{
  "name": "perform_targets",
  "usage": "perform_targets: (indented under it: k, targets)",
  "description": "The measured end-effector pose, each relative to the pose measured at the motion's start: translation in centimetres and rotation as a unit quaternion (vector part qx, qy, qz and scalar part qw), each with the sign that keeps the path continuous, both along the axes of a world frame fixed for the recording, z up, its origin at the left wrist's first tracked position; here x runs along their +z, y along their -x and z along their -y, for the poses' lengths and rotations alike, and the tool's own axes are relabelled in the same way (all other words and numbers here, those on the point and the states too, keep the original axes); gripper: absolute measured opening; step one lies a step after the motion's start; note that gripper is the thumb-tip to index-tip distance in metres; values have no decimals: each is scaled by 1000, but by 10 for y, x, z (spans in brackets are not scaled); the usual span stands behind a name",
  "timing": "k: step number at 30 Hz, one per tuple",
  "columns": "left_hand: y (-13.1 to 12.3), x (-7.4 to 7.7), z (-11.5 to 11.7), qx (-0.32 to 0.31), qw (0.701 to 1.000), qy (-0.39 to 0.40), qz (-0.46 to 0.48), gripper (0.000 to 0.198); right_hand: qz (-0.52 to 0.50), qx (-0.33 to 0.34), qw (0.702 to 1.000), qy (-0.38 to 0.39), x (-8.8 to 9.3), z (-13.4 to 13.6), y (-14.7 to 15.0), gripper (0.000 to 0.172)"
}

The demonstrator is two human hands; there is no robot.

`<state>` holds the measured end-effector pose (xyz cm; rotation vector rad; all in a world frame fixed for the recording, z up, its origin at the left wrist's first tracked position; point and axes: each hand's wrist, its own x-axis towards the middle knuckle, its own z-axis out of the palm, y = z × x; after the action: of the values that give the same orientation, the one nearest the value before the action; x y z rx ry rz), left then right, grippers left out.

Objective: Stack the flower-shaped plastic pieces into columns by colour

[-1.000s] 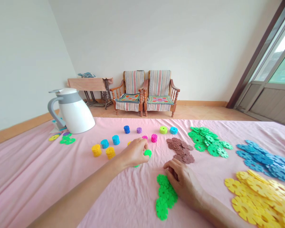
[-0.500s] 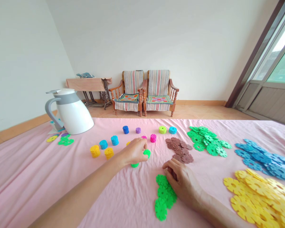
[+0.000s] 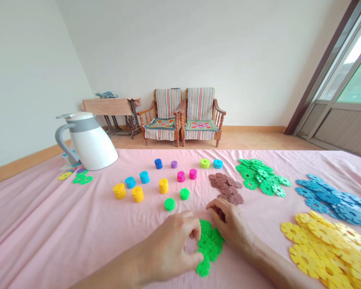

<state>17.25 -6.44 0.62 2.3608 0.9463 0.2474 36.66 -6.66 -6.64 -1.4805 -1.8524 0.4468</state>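
My left hand (image 3: 180, 241) hovers at the left edge of a loose pile of bright green slotted plastic discs (image 3: 209, 243). Its thumb and fingers are apart, with nothing seen between them. On the other side of that pile, my right hand (image 3: 230, 220) rests on the cloth with curled fingers; whatever they may hold is hidden. Beyond my left hand stand two small green disc stacks, a nearer stack (image 3: 169, 204) and a farther stack (image 3: 184, 194). A yellow stack (image 3: 163, 186) and a pink stack (image 3: 181, 176) stand behind them.
Brown discs (image 3: 225, 186), darker green discs (image 3: 260, 176), blue discs (image 3: 333, 198) and large yellow discs (image 3: 321, 249) lie in heaps on the right. A white jug (image 3: 93, 142) stands at the left on the pink cloth (image 3: 87, 224). Wooden armchairs (image 3: 200, 116) are beyond the table.
My left hand has let go at the farther green stack and come back toward me to the loose green pile, its fingers now spread. My right hand has stayed nearly in place.
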Motion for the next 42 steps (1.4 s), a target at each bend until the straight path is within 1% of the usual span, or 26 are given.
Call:
perform_targets:
  k: [2,4,8,12,16,19,22,25,28,30,33,35,38,42]
  targets:
    - [0,-6,13,10,1000,23,-14,24,-3,2,1000,4,1,0,0,13]
    - [-1,-12,20,17,999,40,-26,27,2,4,1000,6,2,0,1,13]
    - [-3,-20,21,23,998,48,-34,25,9,5,1000,8,1,1,1,15]
    - [-3,-24,21,11,999,28,-13,18,12,7,1000,5,-2,0,0,14]
    - [-2,-26,22,6,1000,-12,8,20,17,7,1000,7,-3,-1,0,14]
    - [0,-23,25,8,1000,-6,9,23,19,8,1000,9,-3,0,0,14]
    - [2,-19,24,29,999,0,15,23,23,8,1000,8,-3,0,0,14]
    - [8,-13,16,69,996,-25,43,25,25,8,1000,9,-2,0,-1,15]
    - [20,-10,-2,124,987,-67,73,26,26,7,1000,12,-2,0,-1,14]
    - [29,-10,-17,158,979,-100,85,26,27,8,1000,12,-2,1,0,14]
    - [41,-15,-37,189,969,-137,79,20,25,5,1000,12,-1,1,0,13]
    - [46,-20,-46,197,967,-142,72,20,24,4,1000,12,-1,2,0,14]
    - [49,-27,-51,201,968,-136,68,19,26,3,1000,12,-2,1,0,13]
    - [48,-31,-53,198,969,-135,66,15,27,3,1000,10,-2,1,0,14]
